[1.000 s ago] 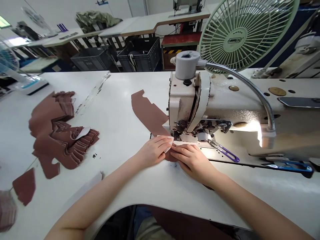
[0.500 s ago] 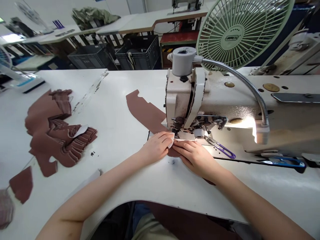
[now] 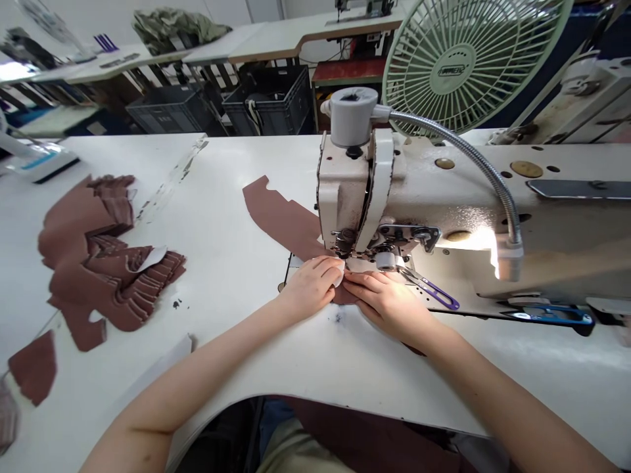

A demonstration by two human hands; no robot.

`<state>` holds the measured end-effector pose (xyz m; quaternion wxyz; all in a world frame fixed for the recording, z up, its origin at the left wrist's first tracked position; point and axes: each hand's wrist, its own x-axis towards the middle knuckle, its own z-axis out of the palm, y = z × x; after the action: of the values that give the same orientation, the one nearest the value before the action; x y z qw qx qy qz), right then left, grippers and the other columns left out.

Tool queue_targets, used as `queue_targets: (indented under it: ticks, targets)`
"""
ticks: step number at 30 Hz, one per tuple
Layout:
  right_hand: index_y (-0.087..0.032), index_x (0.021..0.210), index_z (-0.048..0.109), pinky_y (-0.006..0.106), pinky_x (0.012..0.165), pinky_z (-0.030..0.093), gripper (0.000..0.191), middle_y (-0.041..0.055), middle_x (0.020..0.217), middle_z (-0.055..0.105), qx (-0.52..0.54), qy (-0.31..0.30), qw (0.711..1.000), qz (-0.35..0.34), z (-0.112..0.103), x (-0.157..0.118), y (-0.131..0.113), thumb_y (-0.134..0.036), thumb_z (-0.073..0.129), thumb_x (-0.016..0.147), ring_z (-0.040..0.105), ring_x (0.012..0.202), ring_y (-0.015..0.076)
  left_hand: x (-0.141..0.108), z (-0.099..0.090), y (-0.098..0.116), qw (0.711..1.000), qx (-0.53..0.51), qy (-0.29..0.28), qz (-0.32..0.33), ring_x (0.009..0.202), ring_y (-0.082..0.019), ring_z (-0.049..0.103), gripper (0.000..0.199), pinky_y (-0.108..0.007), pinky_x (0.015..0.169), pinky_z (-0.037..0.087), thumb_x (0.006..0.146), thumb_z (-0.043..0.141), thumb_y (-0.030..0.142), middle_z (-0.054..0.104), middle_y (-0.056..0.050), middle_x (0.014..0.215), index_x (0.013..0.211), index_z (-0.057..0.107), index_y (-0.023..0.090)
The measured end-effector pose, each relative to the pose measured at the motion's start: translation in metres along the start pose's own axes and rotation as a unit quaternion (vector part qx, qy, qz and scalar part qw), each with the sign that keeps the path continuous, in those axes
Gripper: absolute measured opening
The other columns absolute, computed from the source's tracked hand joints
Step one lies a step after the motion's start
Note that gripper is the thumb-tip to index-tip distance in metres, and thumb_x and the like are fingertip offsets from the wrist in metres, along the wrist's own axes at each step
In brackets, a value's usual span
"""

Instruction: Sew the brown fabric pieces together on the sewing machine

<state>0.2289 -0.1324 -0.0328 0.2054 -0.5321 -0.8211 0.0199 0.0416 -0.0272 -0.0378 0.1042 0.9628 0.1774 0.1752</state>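
A long, flat, reddish-brown cut panel (image 3: 280,220) with a notched far end slants across the counter (image 3: 207,315) into the sewing machine (image 3: 345,190), a small white strip (image 3: 338,277) lying at its edge beneath the left hand (image 3: 310,286), the right hand (image 3: 387,302) pressing beside it.

White walls (image 3: 276,10) enclose a workshop where long white sewing tables (image 3: 305,29) run along the far side, one carrying another sewing machine (image 3: 365,8) and one a crumpled olive cloth bundle (image 3: 180,29). Beneath them sit dark plastic crates (image 3: 269,98) beside a red-topped stand (image 3: 348,72). A large pale green electric fan (image 3: 456,62) stands nearer, on the right.
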Motion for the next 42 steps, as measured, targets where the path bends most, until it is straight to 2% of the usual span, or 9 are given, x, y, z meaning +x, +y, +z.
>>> queue_targets:
  ticks: [7, 13, 17, 20, 24, 31, 36, 42]
  targets:
    - [-0.02, 0.123, 0.061, 0.037, 0.088, 0.049, 0.036, 0.0064, 0.123, 0.063, -0.012, -0.008, 1.0, 0.006, 0.002, 0.002, 0.002, -0.016, 0.04, 0.094, 0.059, 0.105, 0.0211, 0.004, -0.002, -0.005, 1.0, -0.004, 0.0, -0.002, 0.107, -0.021, 0.057, 0.021, -0.037, 0.091, 0.049, 0.081, 0.045, 0.008, 0.062, -0.007, 0.109, 0.096, 0.056, 0.018]
    - [-0.014, 0.121, 0.062, 0.039, 0.086, 0.05, 0.035, 0.0081, 0.123, 0.063, -0.01, 0.007, 1.0, -0.008, 0.001, 0.003, -0.001, -0.016, 0.04, 0.093, 0.058, 0.102, 0.0221, 0.004, -0.008, -0.006, 1.0, -0.002, -0.022, -0.012, 0.106, -0.021, 0.057, 0.02, -0.035, 0.09, 0.048, 0.084, 0.045, 0.01, 0.063, -0.006, 0.107, 0.096, 0.058, 0.019]
    - [-0.014, 0.124, 0.059, 0.04, 0.085, 0.049, 0.037, 0.008, 0.129, 0.059, -0.004, -0.02, 1.0, -0.011, -0.004, 0.003, -0.006, -0.019, 0.041, 0.092, 0.056, 0.102, 0.024, 0.001, -0.014, 0.0, 0.998, 0.023, -0.04, -0.031, 0.096, -0.02, 0.058, 0.023, -0.033, 0.084, 0.048, 0.085, 0.043, 0.009, 0.063, -0.004, 0.099, 0.097, 0.06, 0.019]
    - [-0.012, 0.124, 0.058, 0.041, 0.084, 0.048, 0.037, 0.0081, 0.131, 0.058, -0.003, -0.048, 0.998, -0.035, -0.006, 0.004, -0.006, -0.018, 0.039, 0.092, 0.053, 0.102, 0.025, 0.002, -0.016, 0.003, 0.995, 0.032, -0.074, -0.061, 0.089, -0.019, 0.058, 0.026, -0.03, 0.077, 0.048, 0.085, 0.044, 0.01, 0.061, -0.004, 0.093, 0.102, 0.061, 0.02]
    - [-0.013, 0.117, 0.06, 0.038, 0.079, 0.046, 0.035, 0.0085, 0.133, 0.055, -0.021, -0.067, 0.997, -0.043, -0.004, 0.006, -0.006, -0.012, 0.04, 0.088, 0.05, 0.096, 0.024, 0.011, -0.023, 0.006, 0.984, 0.038, -0.145, -0.101, 0.087, -0.018, 0.059, 0.029, -0.029, 0.073, 0.047, 0.087, 0.043, 0.012, 0.059, -0.003, 0.092, 0.107, 0.061, 0.021]
    - [-0.011, 0.111, 0.06, 0.036, 0.073, 0.038, 0.033, 0.0116, 0.13, 0.056, -0.069, -0.066, 0.995, -0.03, 0.002, 0.008, -0.013, -0.01, 0.046, 0.082, 0.046, 0.091, 0.0243, 0.031, -0.047, 0.025, 0.952, 0.094, -0.257, -0.138, 0.068, -0.015, 0.054, 0.025, -0.026, 0.055, 0.036, 0.083, 0.041, 0.008, 0.055, -0.004, 0.089, 0.095, 0.061, 0.019]
    - [-0.009, 0.113, 0.059, 0.037, 0.071, 0.035, 0.034, 0.014, 0.128, 0.056, -0.094, -0.074, 0.993, -0.015, 0.002, 0.011, -0.017, -0.013, 0.046, 0.081, 0.044, 0.092, 0.026, 0.037, -0.056, 0.03, 0.944, 0.088, -0.279, -0.152, 0.068, -0.015, 0.054, 0.027, -0.025, 0.054, 0.035, 0.084, 0.039, 0.007, 0.055, -0.003, 0.087, 0.094, 0.06, 0.019]
    - [-0.004, 0.116, 0.057, 0.038, 0.068, 0.034, 0.036, 0.019, 0.116, 0.06, -0.122, -0.052, 0.991, 0.013, 0.009, 0.013, -0.026, -0.015, 0.046, 0.084, 0.043, 0.093, 0.0286, 0.045, -0.053, 0.029, 0.947, 0.083, -0.277, -0.142, 0.073, -0.017, 0.057, 0.029, -0.026, 0.058, 0.038, 0.084, 0.037, 0.007, 0.059, -0.004, 0.086, 0.095, 0.062, 0.018]
